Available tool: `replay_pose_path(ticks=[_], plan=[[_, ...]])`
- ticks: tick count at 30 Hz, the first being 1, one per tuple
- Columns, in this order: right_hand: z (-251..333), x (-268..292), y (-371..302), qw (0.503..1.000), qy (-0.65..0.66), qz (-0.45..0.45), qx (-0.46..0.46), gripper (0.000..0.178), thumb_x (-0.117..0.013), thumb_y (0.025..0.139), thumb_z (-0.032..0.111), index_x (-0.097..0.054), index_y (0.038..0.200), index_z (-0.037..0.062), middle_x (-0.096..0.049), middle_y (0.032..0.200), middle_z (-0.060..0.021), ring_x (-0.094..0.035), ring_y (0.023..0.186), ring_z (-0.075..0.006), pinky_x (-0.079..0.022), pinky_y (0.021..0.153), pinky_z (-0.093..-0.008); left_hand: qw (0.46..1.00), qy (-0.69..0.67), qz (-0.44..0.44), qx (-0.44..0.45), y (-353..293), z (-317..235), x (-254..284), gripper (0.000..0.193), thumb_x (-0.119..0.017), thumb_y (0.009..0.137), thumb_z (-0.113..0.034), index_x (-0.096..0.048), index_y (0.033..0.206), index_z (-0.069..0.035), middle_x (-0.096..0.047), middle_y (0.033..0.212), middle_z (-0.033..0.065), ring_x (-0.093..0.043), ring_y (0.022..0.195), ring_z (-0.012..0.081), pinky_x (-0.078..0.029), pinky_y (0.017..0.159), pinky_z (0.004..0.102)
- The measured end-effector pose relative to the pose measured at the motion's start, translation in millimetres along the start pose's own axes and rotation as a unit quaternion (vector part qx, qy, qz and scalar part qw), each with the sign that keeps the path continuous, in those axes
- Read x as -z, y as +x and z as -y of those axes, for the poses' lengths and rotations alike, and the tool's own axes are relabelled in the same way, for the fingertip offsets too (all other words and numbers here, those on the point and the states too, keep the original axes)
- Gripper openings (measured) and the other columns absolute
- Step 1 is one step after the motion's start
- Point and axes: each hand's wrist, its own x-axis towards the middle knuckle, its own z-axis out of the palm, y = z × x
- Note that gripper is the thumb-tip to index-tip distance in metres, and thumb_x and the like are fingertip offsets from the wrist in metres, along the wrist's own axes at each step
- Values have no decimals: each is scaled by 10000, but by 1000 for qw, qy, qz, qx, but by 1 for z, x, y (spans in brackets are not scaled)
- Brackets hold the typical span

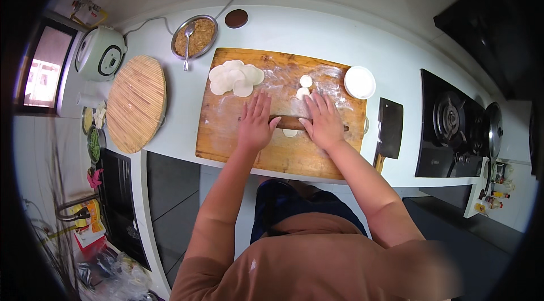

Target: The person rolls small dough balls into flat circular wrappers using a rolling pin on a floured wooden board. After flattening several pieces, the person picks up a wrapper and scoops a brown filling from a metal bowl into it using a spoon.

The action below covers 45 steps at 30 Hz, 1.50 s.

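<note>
My left hand point(256, 122) lies flat over the left end of a dark wooden rolling pin point(290, 123), fingers stretched away from me. Over its right end, my right hand point(324, 122) rests the same way, fingers spread and the thumb along the pin. Beneath the pin's middle, a small white dough round point(289, 133) shows in part. Beyond my right hand are two small dough pieces point(306, 80), the nearer one close to my fingertips. A pile of thin round dough wrappers point(235, 77) sits past my left hand. All this is on a floured wooden board point(226, 137).
A white bowl point(360, 82) stands at the board's right corner, with a cleaver point(390, 128) and gas stove point(450, 125) farther right. At back left are a bowl of filling point(198, 40) with a spoon and a brown lid point(236, 18). A round slatted mat point(136, 104) and rice cooker point(101, 53) are left.
</note>
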Motion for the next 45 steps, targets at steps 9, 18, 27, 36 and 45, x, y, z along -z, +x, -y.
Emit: replay_pose_path(ticks=[9,18,27,36,45], plan=[[18,7,-83,995,54,60,60,650,-681,889,296,-458,1459,78,-484,1448,-139,-434,1352,-364,-337,1156,-475,994,-75,81,-19,-66,-12,22,604,-640,930,-324,-476,1448,-62,-464,1510,141,-432,1396,324,-337,1134,479],[23,4,-94,993,95,-4,65,424,-648,820,103,-649,1239,168,-597,1103,-40,-580,1062,-263,-492,917,-396,987,-139,83,-2,4,-34,-4,235,-758,786,-172,-699,996,-86,-663,1155,99,-605,1087,293,-489,916,435],[16,9,-111,991,109,-6,81,433,-645,810,98,-654,1237,168,-596,1091,-39,-583,1049,-259,-493,873,-387,963,-211,72,-152,-15,-19,13,192,-709,778,-87,-719,969,-94,-718,1031,64,-634,1074,272,-469,967,434],[9,5,-96,987,115,-5,115,445,-664,810,100,-640,1251,154,-602,1111,-45,-584,1063,-268,-490,892,-399,992,-105,62,-31,-102,-13,28,523,-635,900,-142,-529,1409,-90,-532,1463,114,-460,1390,317,-290,1175,524],[26,-2,-28,992,42,16,116,620,-671,892,316,-485,1440,94,-458,1494,-121,-414,1385,-344,-336,1172,-443,999,10,23,33,-67,-2,10,735,-622,924,-320,-328,1563,-107,-316,1626,128,-281,1509,317,-175,1213,570]])
